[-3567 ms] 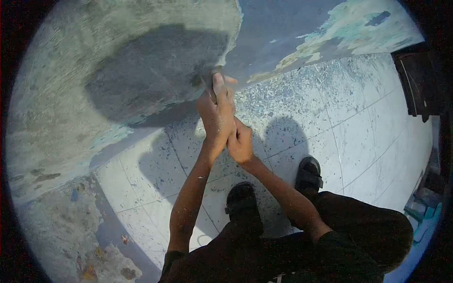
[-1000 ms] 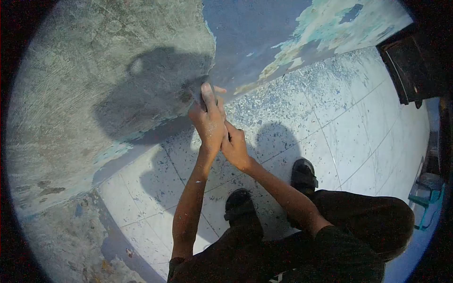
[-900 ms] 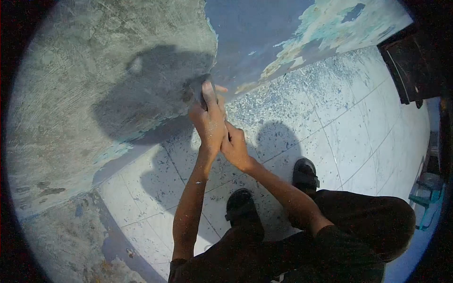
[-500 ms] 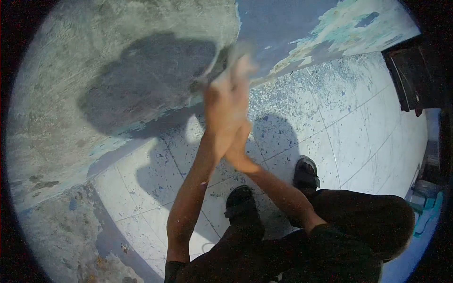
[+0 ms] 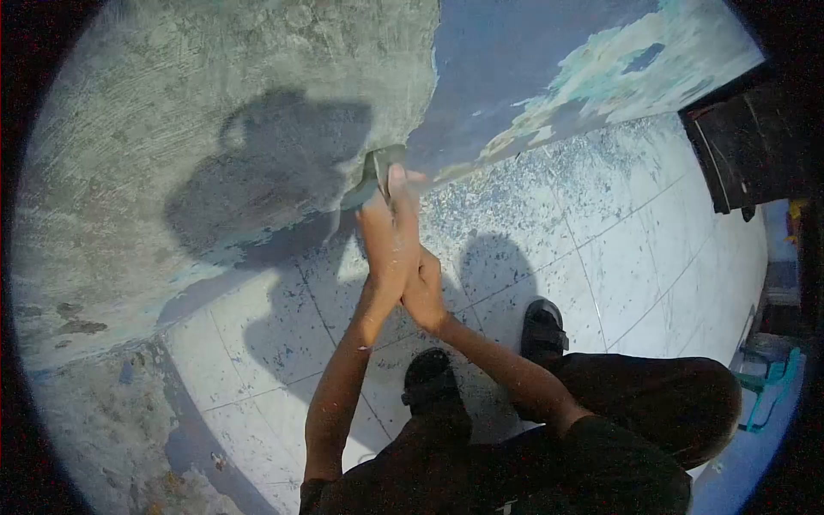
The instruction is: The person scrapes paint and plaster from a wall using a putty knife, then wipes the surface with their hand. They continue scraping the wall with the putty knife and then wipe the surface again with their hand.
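Note:
A scraper with a flat metal blade (image 5: 389,157) meets the wall (image 5: 300,51) near the edge between bare grey plaster and blue paint (image 5: 498,60). My left hand (image 5: 388,236) is closed round it just below the blade, with the thumb and a finger stretched along the tool. Lower down, my right hand (image 5: 424,287) is closed, pressed against the heel of my left hand. The scraper's handle is hidden by my hands, and slight blur softens the blade. Along the wall's foot the paint is patchy and peeling.
Paint flakes (image 5: 515,193) litter the white tiled floor (image 5: 635,275). My sandalled feet (image 5: 542,330) stand below my hands. A dark box-like object (image 5: 755,142) sits at the right against the wall, and a teal plastic item (image 5: 770,390) lies at the far right.
Both hands have come down the wall toward my body with the scraper, shifting slightly left. The blade, badly blurred before, now shows more clearly. My grip stays closed.

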`<action>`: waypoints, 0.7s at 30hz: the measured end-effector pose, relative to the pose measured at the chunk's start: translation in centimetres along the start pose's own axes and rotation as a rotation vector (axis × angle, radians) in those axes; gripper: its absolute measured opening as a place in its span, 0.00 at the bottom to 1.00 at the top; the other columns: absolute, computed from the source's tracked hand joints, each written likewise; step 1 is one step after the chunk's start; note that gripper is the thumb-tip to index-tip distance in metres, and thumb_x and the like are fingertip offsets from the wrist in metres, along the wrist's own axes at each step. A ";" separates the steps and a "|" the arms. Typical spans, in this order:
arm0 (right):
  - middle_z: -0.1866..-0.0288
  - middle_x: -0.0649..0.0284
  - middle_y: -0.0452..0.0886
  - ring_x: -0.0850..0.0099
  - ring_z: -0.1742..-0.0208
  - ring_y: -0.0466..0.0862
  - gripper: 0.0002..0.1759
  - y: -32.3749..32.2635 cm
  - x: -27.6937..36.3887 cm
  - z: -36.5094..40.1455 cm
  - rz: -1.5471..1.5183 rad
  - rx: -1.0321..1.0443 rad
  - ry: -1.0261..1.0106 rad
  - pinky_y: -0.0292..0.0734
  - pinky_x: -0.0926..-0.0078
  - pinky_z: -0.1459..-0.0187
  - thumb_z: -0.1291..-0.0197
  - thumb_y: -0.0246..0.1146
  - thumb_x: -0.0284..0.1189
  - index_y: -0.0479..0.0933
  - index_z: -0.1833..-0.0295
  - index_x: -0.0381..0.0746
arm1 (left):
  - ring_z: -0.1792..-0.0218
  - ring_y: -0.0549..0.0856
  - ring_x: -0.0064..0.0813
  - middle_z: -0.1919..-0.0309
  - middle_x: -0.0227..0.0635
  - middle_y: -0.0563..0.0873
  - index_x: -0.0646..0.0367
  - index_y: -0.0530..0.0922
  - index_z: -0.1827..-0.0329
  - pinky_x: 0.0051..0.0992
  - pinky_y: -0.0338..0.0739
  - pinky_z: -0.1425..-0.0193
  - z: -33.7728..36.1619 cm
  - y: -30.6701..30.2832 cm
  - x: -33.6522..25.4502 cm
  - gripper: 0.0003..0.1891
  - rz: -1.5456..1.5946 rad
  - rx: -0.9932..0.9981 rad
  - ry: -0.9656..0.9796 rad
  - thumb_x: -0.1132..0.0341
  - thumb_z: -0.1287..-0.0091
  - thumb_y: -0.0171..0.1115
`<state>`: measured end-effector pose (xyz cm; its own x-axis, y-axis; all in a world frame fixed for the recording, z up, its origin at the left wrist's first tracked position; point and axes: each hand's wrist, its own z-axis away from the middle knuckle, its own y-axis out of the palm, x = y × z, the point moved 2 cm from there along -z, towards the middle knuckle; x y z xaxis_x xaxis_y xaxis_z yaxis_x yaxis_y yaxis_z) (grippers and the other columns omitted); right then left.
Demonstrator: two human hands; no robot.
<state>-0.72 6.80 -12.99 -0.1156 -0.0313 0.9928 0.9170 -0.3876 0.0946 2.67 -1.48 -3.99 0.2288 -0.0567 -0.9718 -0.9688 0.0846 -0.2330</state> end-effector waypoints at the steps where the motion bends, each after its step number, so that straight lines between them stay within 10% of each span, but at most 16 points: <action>1: 0.66 0.62 0.78 0.74 0.61 0.77 0.15 0.0 0.2 -0.3 -0.001 0.007 0.008 0.74 0.73 0.59 0.30 0.51 0.34 0.73 0.56 0.31 | 0.86 0.66 0.17 0.87 0.24 0.69 0.63 0.82 0.64 0.25 0.59 0.81 -0.5 0.1 0.3 0.22 0.039 -0.014 0.040 0.54 0.24 0.45; 17: 0.69 0.59 0.80 0.77 0.66 0.75 0.17 -0.8 0.3 -1.9 0.131 -0.065 -0.249 0.73 0.73 0.63 0.30 0.50 0.33 0.73 0.49 0.27 | 0.87 0.64 0.12 0.87 0.24 0.68 0.63 0.82 0.66 0.21 0.56 0.84 -1.0 1.5 0.3 0.24 0.240 -0.017 -0.025 0.52 0.24 0.46; 19: 0.68 0.61 0.79 0.76 0.65 0.75 0.17 -0.8 -0.7 -2.9 0.179 -0.124 -0.356 0.73 0.75 0.62 0.32 0.53 0.33 0.73 0.49 0.29 | 0.86 0.69 0.19 0.87 0.31 0.71 0.62 0.83 0.64 0.27 0.62 0.81 -1.7 2.0 -2.4 0.22 0.051 0.140 0.161 0.52 0.26 0.49; 21: 0.55 0.63 0.75 0.76 0.53 0.72 0.17 -1.9 -0.6 -5.6 0.186 0.118 -0.107 0.69 0.72 0.52 0.35 0.57 0.34 0.71 0.47 0.34 | 0.83 0.78 0.49 0.82 0.50 0.79 0.68 0.81 0.62 0.37 0.70 0.77 -4.4 4.1 -7.5 0.26 -0.021 0.239 0.518 0.51 0.26 0.46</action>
<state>-4.53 2.41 -14.13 0.0946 0.0084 0.9955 0.9578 -0.2735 -0.0887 -3.47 -5.07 2.54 0.1130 -0.5360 -0.8366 -0.9023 0.2973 -0.3123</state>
